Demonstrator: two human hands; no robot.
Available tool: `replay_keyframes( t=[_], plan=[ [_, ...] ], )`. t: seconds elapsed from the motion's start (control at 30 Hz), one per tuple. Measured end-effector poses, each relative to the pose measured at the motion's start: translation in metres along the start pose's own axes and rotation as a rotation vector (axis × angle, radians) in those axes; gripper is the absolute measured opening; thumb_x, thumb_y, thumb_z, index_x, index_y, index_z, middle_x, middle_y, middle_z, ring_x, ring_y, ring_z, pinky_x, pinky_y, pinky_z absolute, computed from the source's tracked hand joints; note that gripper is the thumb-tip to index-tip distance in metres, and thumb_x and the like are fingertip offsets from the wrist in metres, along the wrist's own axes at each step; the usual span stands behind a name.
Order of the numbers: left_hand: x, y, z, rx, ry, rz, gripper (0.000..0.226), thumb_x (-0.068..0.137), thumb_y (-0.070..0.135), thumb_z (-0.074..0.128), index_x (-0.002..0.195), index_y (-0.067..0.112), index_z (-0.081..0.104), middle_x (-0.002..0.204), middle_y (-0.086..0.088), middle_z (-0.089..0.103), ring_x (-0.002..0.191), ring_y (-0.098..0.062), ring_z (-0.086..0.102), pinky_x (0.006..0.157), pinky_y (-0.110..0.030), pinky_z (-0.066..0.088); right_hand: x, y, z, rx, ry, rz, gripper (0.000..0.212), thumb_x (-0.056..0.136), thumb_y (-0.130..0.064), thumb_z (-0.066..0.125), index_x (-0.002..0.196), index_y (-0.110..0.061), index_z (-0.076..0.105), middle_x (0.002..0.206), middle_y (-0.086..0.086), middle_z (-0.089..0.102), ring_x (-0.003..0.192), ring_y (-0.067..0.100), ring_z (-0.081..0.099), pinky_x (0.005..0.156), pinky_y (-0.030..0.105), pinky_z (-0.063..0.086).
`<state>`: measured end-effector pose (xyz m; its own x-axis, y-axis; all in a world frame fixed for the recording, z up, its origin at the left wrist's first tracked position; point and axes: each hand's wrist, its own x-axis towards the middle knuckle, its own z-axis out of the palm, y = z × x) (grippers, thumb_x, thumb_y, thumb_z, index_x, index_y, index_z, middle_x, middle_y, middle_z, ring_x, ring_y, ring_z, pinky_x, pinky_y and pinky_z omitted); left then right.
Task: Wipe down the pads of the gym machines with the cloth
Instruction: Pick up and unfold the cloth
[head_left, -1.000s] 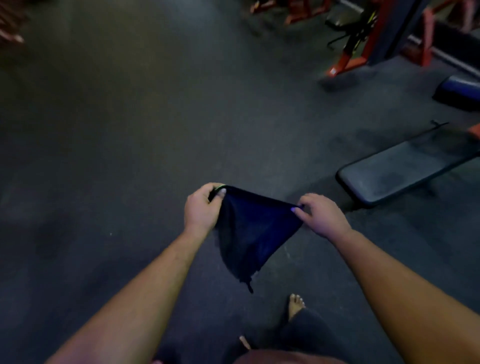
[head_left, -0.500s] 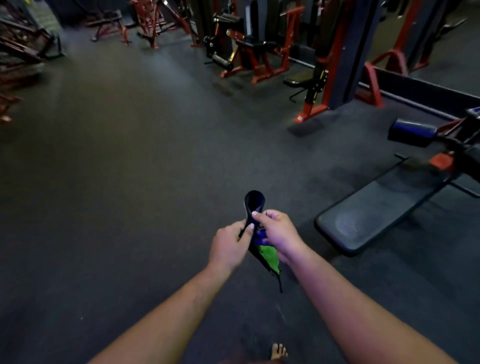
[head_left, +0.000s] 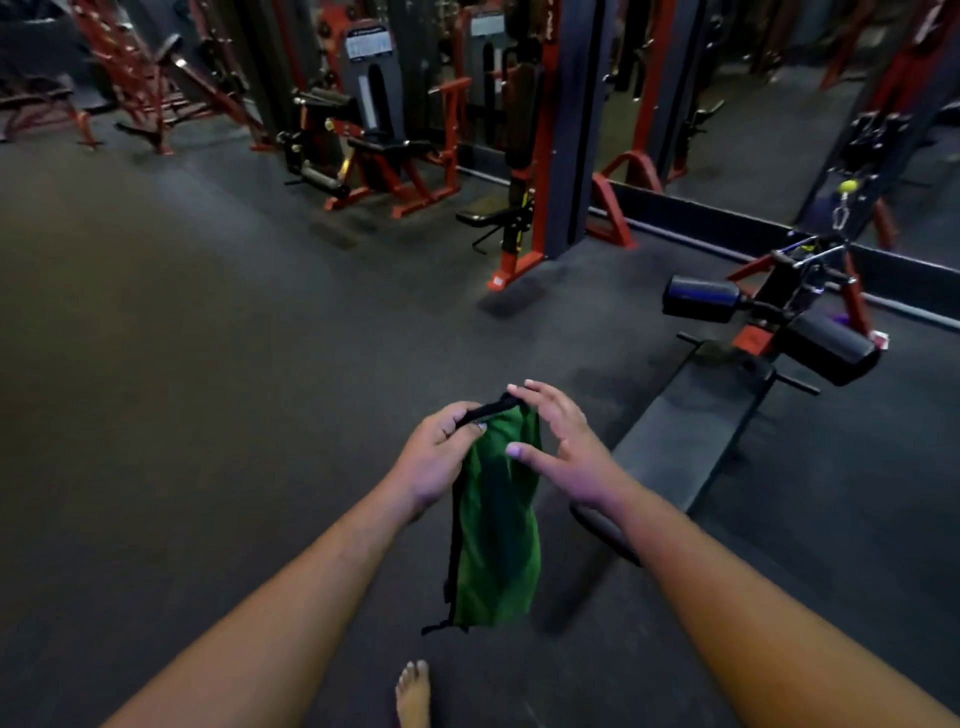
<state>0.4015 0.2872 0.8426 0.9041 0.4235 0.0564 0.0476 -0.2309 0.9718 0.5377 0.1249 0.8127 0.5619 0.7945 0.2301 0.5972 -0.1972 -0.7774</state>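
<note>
Since half a second ago the cloth (head_left: 496, 519) has been shaken out from a bunched fold: it now hangs long, green face showing, black edge at top. The view has lifted to take in more machines. Judgement: the cloth is being readied; no pad has been wiped yet.

The left hand (head_left: 436, 457) pinches the black top edge, fingers curled round it. The right hand (head_left: 558, 452) is spread, fingertips at the same edge, gripping nothing firmly. The cloth hangs over the floor (head_left: 208, 415), with the bench pad (head_left: 691, 441) near on the right.
</note>
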Motion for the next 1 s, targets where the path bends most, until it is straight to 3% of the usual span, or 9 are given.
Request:
replay_keyframes(
  t=[0.13,0.27,0.37,0.43,0.6,0.7,0.8,0.9,1.0],
  plan=[
    [0.077,0.02,-0.031,-0.064,-0.108,0.109,0.018,0.099,0.006,0.053,0.107,0.007,0.07,0.096,0.004,0.069,0.089,-0.004,0.059,0.082,-0.018,0.047,0.052,-0.007,-0.018,0.181,0.155,0.12,0.027,0.081,-0.044,0.078,0.097,-0.029,0.063,0.09,-0.021,0.063,0.082,0.003,0.056,0.078,0.029,0.045],
    [0.133,0.017,-0.051,-0.317,-0.175,0.076,0.02,0.097,0.01,0.066,0.117,0.005,0.063,0.104,-0.005,0.073,0.092,-0.01,0.067,0.082,-0.022,0.054,0.096,-0.029,-0.037,0.422,0.332,0.209,0.032,0.079,-0.025,0.085,0.081,-0.028,0.054,0.078,0.0,0.053,0.074,0.016,0.049,0.068,0.033,0.043],
    [0.161,-0.01,-0.054,-0.354,-0.429,-0.076,0.048,0.081,0.012,0.084,0.123,0.003,0.063,0.117,-0.011,0.074,0.103,-0.02,0.07,0.089,-0.033,0.057,0.13,-0.049,-0.046,0.484,0.425,0.214,0.034,0.084,-0.005,0.081,0.084,-0.023,0.052,0.074,0.001,0.056,0.07,0.015,0.054,0.063,0.029,0.048],
    [0.181,-0.023,-0.048,-0.238,-0.572,-0.132,0.036,0.08,0.01,0.084,0.114,0.007,0.072,0.109,-0.008,0.077,0.096,-0.023,0.07,0.085,-0.034,0.055,0.154,-0.056,-0.054,0.508,0.55,0.233,0.032,0.083,-0.003,0.081,0.092,-0.018,0.054,0.079,0.002,0.063,0.074,0.014,0.061,0.068,0.031,0.054],
    [0.233,-0.002,-0.028,-0.324,-0.466,-0.13,0.01,0.096,0.013,0.069,0.103,0.008,0.073,0.088,-0.001,0.076,0.074,-0.011,0.068,0.064,-0.026,0.053,0.183,-0.036,-0.087,0.694,1.015,0.327,0.073,0.07,-0.031,0.093,0.129,-0.015,0.053,0.119,0.017,0.068,0.098,0.024,0.071,0.084,0.041,0.059],
    [0.266,0.006,-0.015,-0.4,-0.438,-0.184,0.013,0.098,0.019,0.066,0.102,0.008,0.072,0.096,-0.012,0.078,0.083,-0.022,0.072,0.075,-0.034,0.061,0.169,-0.013,-0.069,0.93,0.809,0.493,0.104,0.049,-0.076,0.085,0.131,-0.017,0.061,0.119,0.01,0.074,0.102,0.026,0.073,0.072,0.033,0.06],
    [0.304,-0.008,0.002,-0.375,-0.439,-0.297,0.022,0.1,0.023,0.064,0.107,0.003,0.07,0.102,-0.023,0.075,0.084,-0.03,0.073,0.077,-0.043,0.062,0.158,0.021,-0.022,0.979,0.495,0.64,0.097,0.055,-0.088,0.062,0.121,-0.018,0.07,0.114,0.005,0.077,0.101,0.018,0.075,0.069,0.027,0.06],
    [0.332,-0.03,0.01,-0.311,-0.556,-0.411,0.026,0.098,0.018,0.067,0.115,-0.003,0.068,0.104,-0.024,0.075,0.086,-0.03,0.074,0.073,-0.038,0.063,0.173,0.069,-0.001,1.057,0.682,0.624,0.068,0.072,-0.057,0.083,0.119,-0.009,0.072,0.119,0.019,0.073,0.115,0.036,0.068,0.089,0.04,0.06],
    [0.365,-0.049,0.016,-0.161,-0.647,-0.4,0.027,0.092,0.001,0.071,0.117,-0.006,0.066,0.101,-0.017,0.077,0.083,-0.02,0.076,0.067,-0.026,0.059,0.193,0.113,-0.006,0.965,0.888,0.707,0.023,0.091,-0.011,0.072,0.112,-0.001,0.072,0.112,0.027,0.073,0.106,0.043,0.071,0.095,0.052,0.057]
  ],
)
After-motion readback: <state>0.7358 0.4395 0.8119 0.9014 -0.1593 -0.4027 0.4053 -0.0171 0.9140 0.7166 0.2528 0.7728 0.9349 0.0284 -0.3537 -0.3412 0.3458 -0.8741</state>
